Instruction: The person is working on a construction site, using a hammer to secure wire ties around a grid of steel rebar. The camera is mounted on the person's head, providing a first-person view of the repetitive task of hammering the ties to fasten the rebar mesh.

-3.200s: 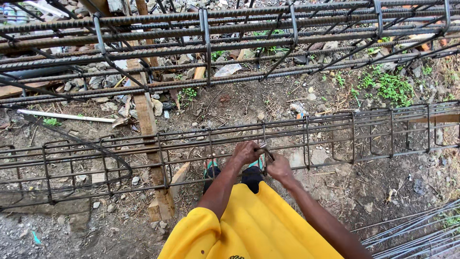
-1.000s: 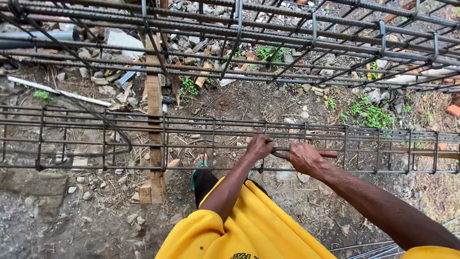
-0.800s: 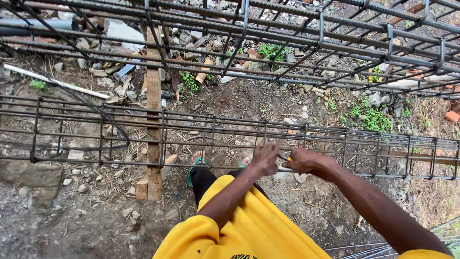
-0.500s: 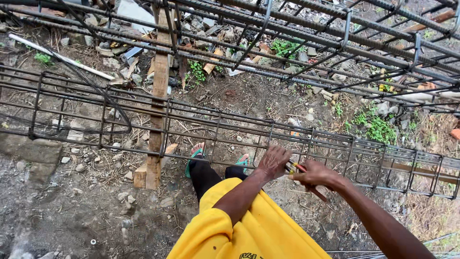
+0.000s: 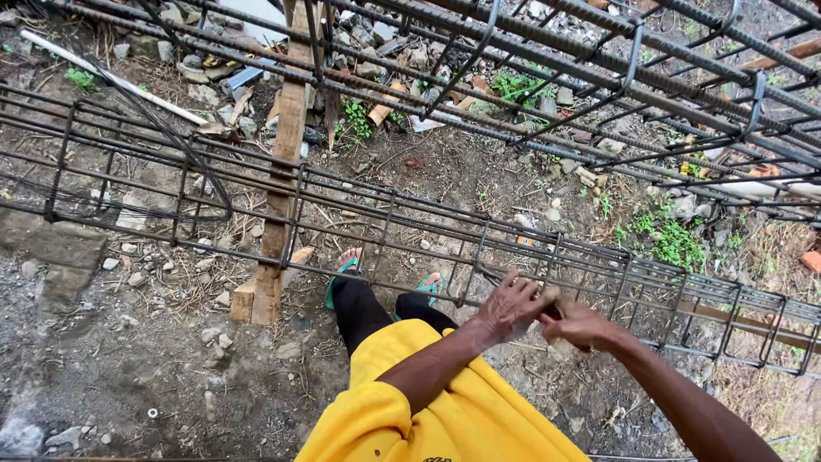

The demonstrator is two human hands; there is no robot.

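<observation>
Hands meet at near rebar cage (image 5: 410, 224), lower bar. L hand (image 5: 511, 306) fingers curled over the bar; R hand (image 5: 578, 324) closed, touching L, poss. pinching sth small, can't tell what. Below: yellow shirt (image 5: 445, 411), green sandals (image 5: 343, 275). Behind cage: wooden post (image 5: 278, 184). Farther: second rebar cage (image 5: 599, 60).

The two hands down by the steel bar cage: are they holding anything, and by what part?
Both the left hand and right hand meet at the near top bar of the rebar cage; whether they grip a bar or tool cannot be told.
</observation>
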